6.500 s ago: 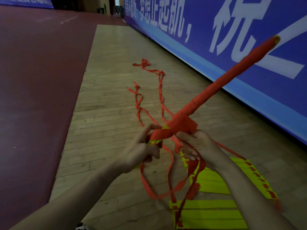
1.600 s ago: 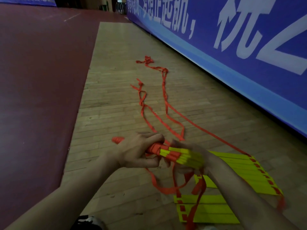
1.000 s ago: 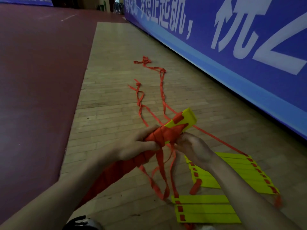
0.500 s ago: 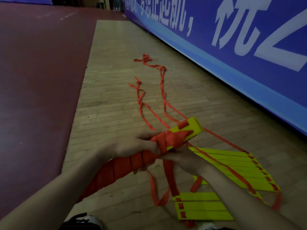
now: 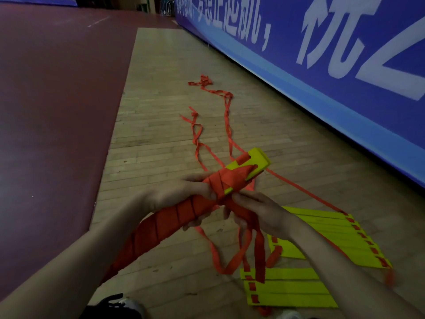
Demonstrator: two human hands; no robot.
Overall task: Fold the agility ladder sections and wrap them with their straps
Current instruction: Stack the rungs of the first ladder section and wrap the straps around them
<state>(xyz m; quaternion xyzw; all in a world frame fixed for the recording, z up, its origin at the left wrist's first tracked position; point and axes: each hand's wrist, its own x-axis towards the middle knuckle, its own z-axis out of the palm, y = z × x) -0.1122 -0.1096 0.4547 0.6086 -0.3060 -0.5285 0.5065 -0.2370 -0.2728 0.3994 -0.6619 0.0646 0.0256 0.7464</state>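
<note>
Centre frame: the left hand is clenched round the bundle of folded ladder sections, fingers curled over the orange wrapping. The bundle lies on a slant from lower left to centre. Orange turns cover most of its length, with a bare yellow tip at the upper right end.

The right hand is just right of the left, under the bundle. Its fingers are closed on the strap, which drops from it in slack loops to the floor.

Lower right: flat yellow rungs lie on the floor, not folded in. Trailing straps run up the boards toward upper centre, twisted and bunched in places. A blue banner runs along the right, and a dark shoe sits at the bottom edge.

Judgement: the wrap is close to the tip; the last turns and tie-off are pending.

Risks:
- If the right hand lets the strap go slack, the turns near the tip could loosen and slide off the bare end.
- The hanging loops could catch on the floor rungs and drag them during a pull.
- Twists in the trailing straps may arrive as knots and stall the winding.
- If the left hand's grip eases, the bundle could fan open under the wrap.
</note>
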